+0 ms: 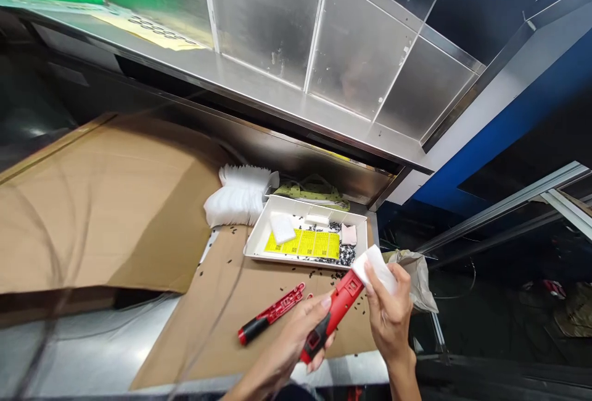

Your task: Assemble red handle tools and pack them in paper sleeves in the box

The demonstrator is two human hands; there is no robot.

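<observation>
My left hand (303, 327) is wrapped round the black grip of a red and black plastic tool housing (341, 302), which slants up to the right. At its upper end my right hand (391, 308) pinches a white foam pad (377, 268) against the red plastic. A second red and black housing half (272, 313) lies on the cardboard sheet to the left, its ribbed inner side facing up. Beyond my hands stands a white tray (254, 240) with a yellow label sheet (308, 243), a white block (282, 228), a pinkish piece (348, 234) and many small black parts.
A stack of white foam sheets (240, 194) sits left of the tray. A large cardboard box (106, 203) fills the left side. Loose black bits dot the cardboard sheet (208, 314). Steel shelf dividers (319, 24) rise behind, and a pale bag (414, 277) hangs at the right.
</observation>
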